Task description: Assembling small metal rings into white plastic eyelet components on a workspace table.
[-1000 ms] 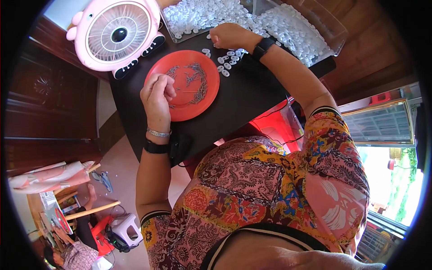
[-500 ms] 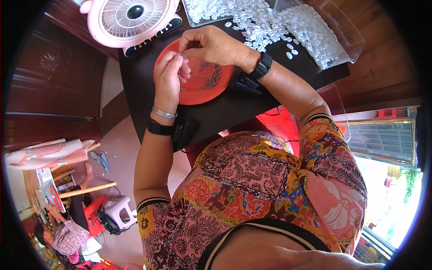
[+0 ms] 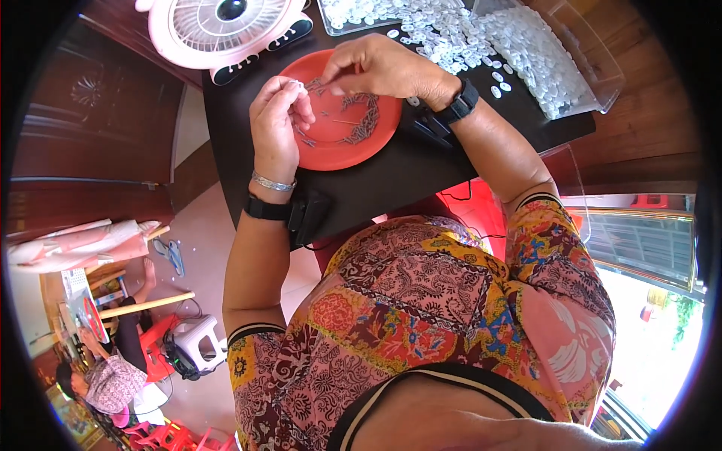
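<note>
My left hand is closed in a pinch over the left part of a round red plate. Between its thumb and fingertips is a small whitish, clear plastic piece. My right hand hangs above the plate's far side, its thumb and bent fingers drawn together. Whatever sits in those fingertips is too small to make out. Many small grey screw-like pieces lie in a curve on the plate, with a thin stick among them.
Clear oval plastic pieces are heaped on the black table, spilling from a tilted clear bin. A pink fan stands at the far left. Another person sits on the floor side, lower left.
My right hand has parted from my left hand and moved slightly right over the plate. The whitish piece now shows in my left fingertips. The whole view has shifted a little.
</note>
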{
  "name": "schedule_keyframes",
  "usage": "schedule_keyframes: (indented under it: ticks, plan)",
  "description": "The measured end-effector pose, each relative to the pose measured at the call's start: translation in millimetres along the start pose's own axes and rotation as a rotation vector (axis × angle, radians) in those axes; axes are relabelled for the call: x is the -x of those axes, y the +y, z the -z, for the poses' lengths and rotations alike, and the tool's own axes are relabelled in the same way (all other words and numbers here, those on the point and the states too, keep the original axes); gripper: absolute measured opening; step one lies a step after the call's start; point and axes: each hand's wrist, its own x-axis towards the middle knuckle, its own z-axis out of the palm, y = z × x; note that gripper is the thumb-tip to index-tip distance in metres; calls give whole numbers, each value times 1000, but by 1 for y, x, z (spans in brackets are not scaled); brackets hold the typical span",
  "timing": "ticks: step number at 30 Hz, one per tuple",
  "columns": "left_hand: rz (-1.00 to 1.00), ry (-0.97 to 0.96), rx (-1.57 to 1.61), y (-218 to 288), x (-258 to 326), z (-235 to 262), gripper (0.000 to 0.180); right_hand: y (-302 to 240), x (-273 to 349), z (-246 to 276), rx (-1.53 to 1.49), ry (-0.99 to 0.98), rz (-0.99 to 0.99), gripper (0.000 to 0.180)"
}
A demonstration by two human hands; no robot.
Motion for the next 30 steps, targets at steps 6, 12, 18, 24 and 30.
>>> schedule_keyframes:
  ticks: [6, 12, 18, 24, 30]
  plan:
    - [27, 30, -61, 1, 0, 0, 15, 7, 5, -13, 464, -194, 82, 15]
    - [25, 30, -83, 0, 0, 0, 15, 16, 4, -23, 576, -117, 130, 12]
    - [44, 37, -95, 1, 1, -3, 15, 12, 4, -24, 619, -125, 104, 15]
    - [51, 29, -102, 0, 1, -3, 16, 7, 4, -31, 634, -167, 109, 14]
    - [33, 32, -97, 1, 1, -3, 16, 11, 4, -32, 574, -93, 123, 14]
